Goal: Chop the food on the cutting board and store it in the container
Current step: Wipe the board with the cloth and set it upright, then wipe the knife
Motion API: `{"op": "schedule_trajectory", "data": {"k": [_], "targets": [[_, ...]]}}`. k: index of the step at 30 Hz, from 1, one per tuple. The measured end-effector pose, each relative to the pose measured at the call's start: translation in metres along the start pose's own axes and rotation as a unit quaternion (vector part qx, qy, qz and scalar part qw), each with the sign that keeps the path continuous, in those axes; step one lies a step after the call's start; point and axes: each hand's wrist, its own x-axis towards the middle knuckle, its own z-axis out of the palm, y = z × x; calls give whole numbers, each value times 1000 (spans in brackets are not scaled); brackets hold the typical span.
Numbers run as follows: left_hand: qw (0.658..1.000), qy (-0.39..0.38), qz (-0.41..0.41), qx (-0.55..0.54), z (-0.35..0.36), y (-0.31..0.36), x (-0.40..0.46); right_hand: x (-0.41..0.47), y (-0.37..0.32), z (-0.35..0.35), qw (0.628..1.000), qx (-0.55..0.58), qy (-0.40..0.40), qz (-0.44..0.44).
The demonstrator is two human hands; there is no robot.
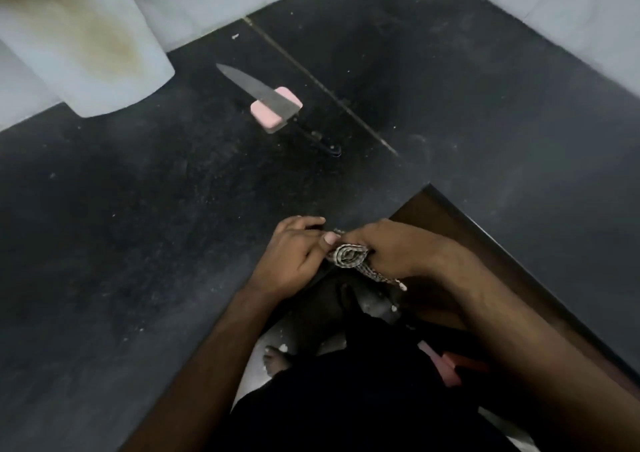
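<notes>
A white cutting board (86, 43) with a yellow-brown stain leans at the far left of the dark countertop (138, 226). A knife (256, 88) with a black handle lies in the middle of the counter, its blade resting on a pink block (266, 116). At the counter's inner corner my right hand (391, 247) grips a rolled checked cloth (349, 256). My left hand (294, 251) holds the cloth's other side, thumb pressed on it. No food or container is in view.
Pale tiled walls (554, 19) border the L-shaped counter at the back and right. A seam (322, 84) runs diagonally across the counter. Below the corner I see the floor, a bare foot (277, 361) and a pink object (446, 365).
</notes>
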Motion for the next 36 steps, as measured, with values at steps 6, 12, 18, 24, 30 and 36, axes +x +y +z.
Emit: {"op": "schedule_trajectory", "data": {"k": [6, 12, 18, 24, 30, 36], "targets": [[996, 57, -18, -70, -14, 6, -13, -9, -15, -27, 997, 42, -46, -36], [977, 126, -52, -165, -15, 22, 2, -11, 8, -62, 994, 83, 33, -55], [989, 91, -25, -112, 7, 37, 47, -14, 49, -95, 996, 25, 78, -28], [984, 155, -59, -63, 22, 49, 93, -14, 101, -119, 976, 18, 215, -18], [948, 264, -149, -93, 21, 46, 118, 34, 143, -110, 917, 100, 383, -51], [892, 382, -234, -58, 10, 37, 127, 100, 168, -75, 959, 32, 252, -123]]}}
